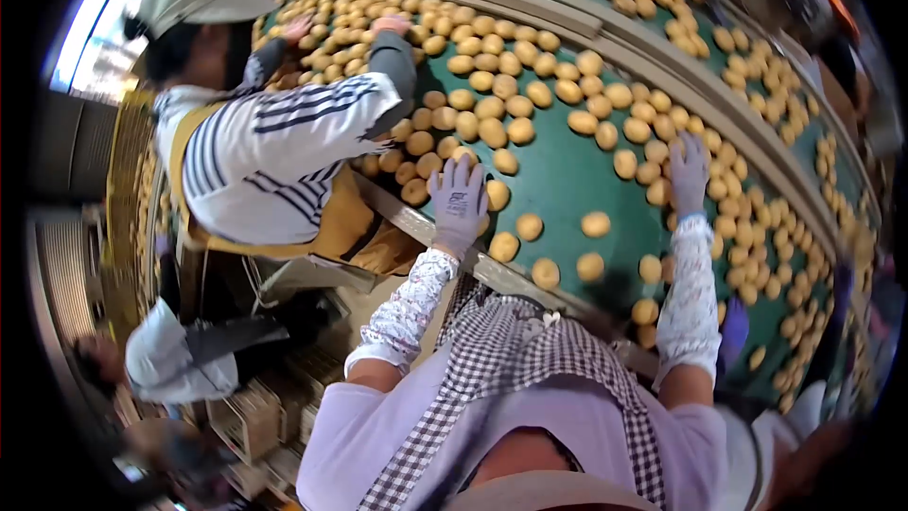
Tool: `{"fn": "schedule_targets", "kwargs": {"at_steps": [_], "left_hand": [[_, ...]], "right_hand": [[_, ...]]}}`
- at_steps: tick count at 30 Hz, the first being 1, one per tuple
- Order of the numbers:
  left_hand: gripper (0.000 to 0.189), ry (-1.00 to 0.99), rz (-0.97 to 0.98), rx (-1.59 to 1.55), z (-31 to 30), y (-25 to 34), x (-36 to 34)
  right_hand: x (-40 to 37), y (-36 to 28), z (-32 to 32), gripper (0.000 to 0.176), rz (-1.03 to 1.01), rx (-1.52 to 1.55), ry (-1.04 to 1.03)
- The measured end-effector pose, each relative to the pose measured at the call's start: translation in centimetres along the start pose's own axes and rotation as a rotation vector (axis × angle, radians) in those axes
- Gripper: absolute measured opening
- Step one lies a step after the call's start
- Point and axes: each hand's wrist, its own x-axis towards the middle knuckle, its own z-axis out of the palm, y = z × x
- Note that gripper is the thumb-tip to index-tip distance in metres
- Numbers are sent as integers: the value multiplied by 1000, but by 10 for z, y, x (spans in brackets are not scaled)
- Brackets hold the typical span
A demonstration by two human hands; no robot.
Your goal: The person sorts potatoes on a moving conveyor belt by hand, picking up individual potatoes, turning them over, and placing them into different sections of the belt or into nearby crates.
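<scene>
Potatoes (595, 224) lie scattered over a green conveyor belt (558, 185). My left hand (458, 206), in a lavender-grey glove with printing on its back, rests at the near edge of the belt. Its fingers are stretched out over potatoes, with one potato (497, 195) right beside it. Further to the right, my right hand (689, 175), in a similar glove, lies with straight fingers among a dense band of potatoes (726, 186). The palms of both hands are hidden from view.
A metal rail (506, 270) borders the belt on my side. Beyond a long divider (653, 52) runs another lane of potatoes. A co-worker (274, 132) in a striped white top stands close at left, hands on potatoes. At right, another person's purple glove (734, 329) is near the belt.
</scene>
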Motion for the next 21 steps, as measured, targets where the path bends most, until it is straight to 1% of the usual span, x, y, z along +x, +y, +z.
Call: {"fn": "schedule_targets", "kwargs": {"at_steps": [1, 2, 3, 4, 5, 6, 7, 8, 9, 10, 11, 12, 13, 14, 15, 16, 17, 18, 20, 21], "left_hand": [[50, 56, 26, -97, -1, 20, 0], [54, 41, 87, -205, 1, 42, 4], [55, -62, 150, -265, -5, 73, 8], [55, -155, 198, -315, -8, 106, 10], [55, -207, 348, -359, -6, 131, 9], [55, -259, 499, -404, -3, 149, 8], [55, -269, 552, -369, 7, 161, 4], [55, -282, 571, -371, 10, 165, 8], [55, -309, 586, -414, 13, 169, 13], [54, -331, 602, -449, 15, 173, 21], [54, -338, 616, -440, 16, 174, 28], [51, -343, 654, -420, 17, 170, 37], [49, -344, 678, -404, 18, 165, 42], [47, -345, 702, -387, 19, 157, 46], [45, -358, 665, -264, 22, 148, 50], [44, -224, 646, -197, 18, 139, 57], [43, -233, 582, -210, 27, 126, 58], [43, -240, 518, -222, 28, 117, 63], [40, -254, 490, -181, 21, 101, 79], [41, -233, 477, -88, 24, 93, 84]], "right_hand": [[1, 23, -17, 39, 28, -424, 43], [8, 40, -30, 40, 76, -806, -185], [11, 62, -2, 44, 176, -643, 151], [6, 56, 12, 49, 213, -584, 274], [2, 49, 24, 55, 240, -518, 399], [-5, 10, 11, 61, 232, -553, 303], [-9, -26, 1, 60, 237, -300, 120], [-18, -24, 42, 61, 76, -339, 203], [-33, -53, 36, 49, 36, -142, 26], [-40, -50, 35, 49, 52, -137, 38], [-44, -47, 36, 41, 17, 275, -71], [-46, -59, 22, 33, -26, 687, -176], [-51, -59, -4, 23, 171, 877, -86], [-43, -31, -4, 24, 167, 803, 45], [-34, 4, -7, 25, 163, 725, 174], [-32, 15, -22, 34, 443, 866, 268], [-21, 39, -23, 29, 334, 591, 460], [-17, 47, -30, 29, 337, 593, 462], [-10, 56, -42, 32, 428, 435, 305], [-4, 49, -50, 32, 430, 436, 308]]}}
